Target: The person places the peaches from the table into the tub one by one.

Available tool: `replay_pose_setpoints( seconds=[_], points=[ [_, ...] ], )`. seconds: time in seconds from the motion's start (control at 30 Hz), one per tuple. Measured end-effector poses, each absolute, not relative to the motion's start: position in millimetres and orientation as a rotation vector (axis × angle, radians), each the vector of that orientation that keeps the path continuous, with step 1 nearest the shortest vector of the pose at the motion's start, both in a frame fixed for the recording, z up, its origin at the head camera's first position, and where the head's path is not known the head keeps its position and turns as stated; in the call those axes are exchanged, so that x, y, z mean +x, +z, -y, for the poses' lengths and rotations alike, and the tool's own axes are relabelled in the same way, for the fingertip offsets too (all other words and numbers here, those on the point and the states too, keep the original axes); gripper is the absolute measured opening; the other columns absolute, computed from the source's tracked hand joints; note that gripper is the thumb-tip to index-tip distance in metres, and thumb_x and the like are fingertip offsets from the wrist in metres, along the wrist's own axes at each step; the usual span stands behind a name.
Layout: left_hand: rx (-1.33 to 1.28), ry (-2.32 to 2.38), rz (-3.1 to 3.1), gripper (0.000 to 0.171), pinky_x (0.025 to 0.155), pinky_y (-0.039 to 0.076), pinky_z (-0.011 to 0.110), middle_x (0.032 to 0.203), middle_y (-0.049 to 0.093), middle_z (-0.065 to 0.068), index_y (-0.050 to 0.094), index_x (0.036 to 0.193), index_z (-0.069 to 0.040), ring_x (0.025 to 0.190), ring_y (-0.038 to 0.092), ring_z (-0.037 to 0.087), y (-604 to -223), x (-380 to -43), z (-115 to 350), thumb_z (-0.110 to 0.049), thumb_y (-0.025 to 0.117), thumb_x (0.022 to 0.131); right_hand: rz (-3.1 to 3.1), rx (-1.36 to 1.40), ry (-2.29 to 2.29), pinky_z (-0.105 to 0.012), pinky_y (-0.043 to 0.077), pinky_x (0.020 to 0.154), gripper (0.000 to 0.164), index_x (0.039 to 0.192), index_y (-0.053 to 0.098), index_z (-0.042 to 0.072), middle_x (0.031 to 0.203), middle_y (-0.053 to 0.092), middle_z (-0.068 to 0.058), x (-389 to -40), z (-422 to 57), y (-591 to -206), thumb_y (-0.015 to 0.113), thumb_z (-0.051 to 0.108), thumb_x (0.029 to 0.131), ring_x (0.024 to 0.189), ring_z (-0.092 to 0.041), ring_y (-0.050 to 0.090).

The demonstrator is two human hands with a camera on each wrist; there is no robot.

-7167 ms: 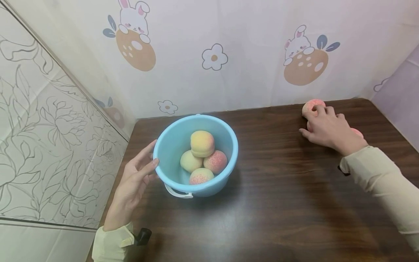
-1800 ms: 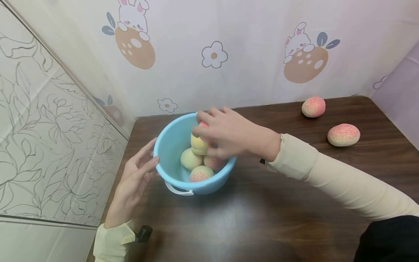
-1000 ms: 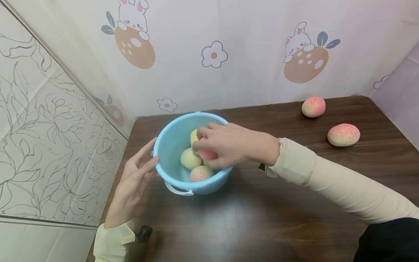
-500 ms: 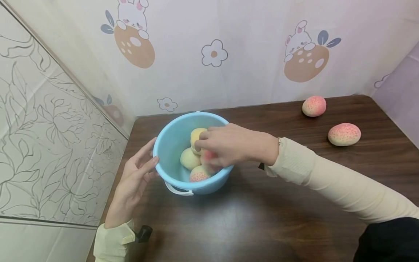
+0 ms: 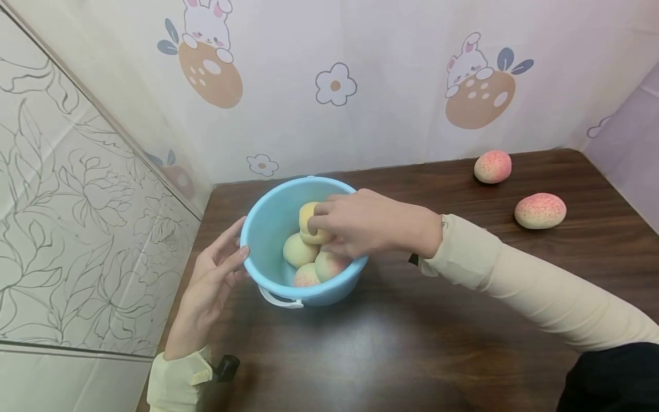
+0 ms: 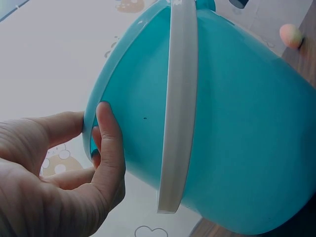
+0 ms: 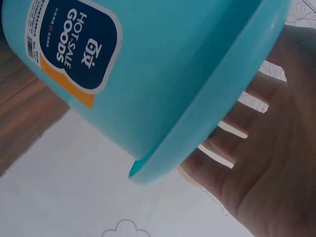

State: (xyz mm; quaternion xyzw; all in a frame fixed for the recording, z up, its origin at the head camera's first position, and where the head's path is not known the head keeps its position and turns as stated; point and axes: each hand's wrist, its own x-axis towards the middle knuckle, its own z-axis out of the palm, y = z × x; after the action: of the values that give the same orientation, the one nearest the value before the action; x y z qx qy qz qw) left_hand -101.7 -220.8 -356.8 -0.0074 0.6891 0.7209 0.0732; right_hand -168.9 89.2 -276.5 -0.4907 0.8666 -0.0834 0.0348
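Note:
The light blue bucket (image 5: 321, 294) stands on the dark wooden table (image 5: 412, 343). My left hand (image 5: 213, 274) pinches its left rim, thumb on one side and fingers on the other, as the left wrist view also shows. My right hand (image 5: 360, 223) reaches over the right rim, its fingers spread in the right wrist view. Its fingertips are right at a yellow peach (image 5: 309, 220) on top of the pile. Below the hand lies a pale peach with a pink side (image 5: 330, 267). A pale green peach (image 5: 298, 250) and a speckled peach (image 5: 306, 276) lie beside it; the hand hides the rest.
Two pink-speckled peaches lie at the table's right, one at the back (image 5: 492, 167) and a longer one nearer (image 5: 540, 211). A patterned wall sheet (image 5: 391, 114) rises behind the table. The bucket's white handle (image 5: 280, 298) hangs at the front.
My right hand has carried a peach from the right side of the table into the bucket and let it go. Peaches inside have shifted. My left hand stays at the rim.

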Motion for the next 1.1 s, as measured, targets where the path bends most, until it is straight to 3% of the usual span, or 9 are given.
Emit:
replay_pose_setpoints(
  seconds=[0.23, 0.7, 0.9, 1.1],
  points=[
    [-0.009, 2.169, -2.072, 0.059, 0.084, 0.066, 0.03, 0.136, 0.055, 0.01, 0.045, 0.158, -0.017, 0.105, 0.069, 0.015, -357, -102, 220, -0.005, 0.061, 0.103, -2.712, -1.537, -0.26, -0.03, 0.049, 0.059, 0.02, 0.115, 0.069, 0.021, 0.104, 0.067, 0.006, -173, -93, -274, 0.071, 0.028, 0.096, 0.092, -0.014, 0.054],
    [0.019, 2.193, -2.031, 0.059, 0.082, 0.066, 0.029, 0.125, 0.058, 0.009, 0.044, 0.159, -0.016, 0.099, 0.069, 0.014, -356, -102, 221, -0.004, 0.06, 0.103, -2.875, -1.527, -0.33, -0.041, 0.06, 0.077, 0.03, 0.128, 0.066, 0.02, 0.121, 0.069, 0.002, -188, -109, -273, 0.065, 0.026, 0.098, 0.107, -0.021, 0.064],
    [0.025, 2.2, -2.027, 0.059, 0.082, 0.066, 0.028, 0.125, 0.058, 0.009, 0.044, 0.158, -0.016, 0.099, 0.07, 0.013, -356, -102, 221, -0.002, 0.059, 0.103, -2.968, -1.532, -0.335, -0.04, 0.062, 0.072, 0.039, 0.135, 0.064, 0.017, 0.128, 0.067, -0.001, -197, -119, -276, 0.069, 0.023, 0.097, 0.109, -0.022, 0.065],
    [0.024, 2.191, -2.038, 0.059, 0.082, 0.066, 0.028, 0.126, 0.058, 0.01, 0.044, 0.159, -0.016, 0.1, 0.07, 0.014, -356, -102, 221, -0.002, 0.058, 0.103, -3.056, -1.497, -0.379, -0.04, 0.06, 0.069, 0.035, 0.133, 0.064, 0.019, 0.124, 0.067, -0.002, -208, -130, -282, 0.066, 0.023, 0.099, 0.1, -0.022, 0.064]
  ],
)
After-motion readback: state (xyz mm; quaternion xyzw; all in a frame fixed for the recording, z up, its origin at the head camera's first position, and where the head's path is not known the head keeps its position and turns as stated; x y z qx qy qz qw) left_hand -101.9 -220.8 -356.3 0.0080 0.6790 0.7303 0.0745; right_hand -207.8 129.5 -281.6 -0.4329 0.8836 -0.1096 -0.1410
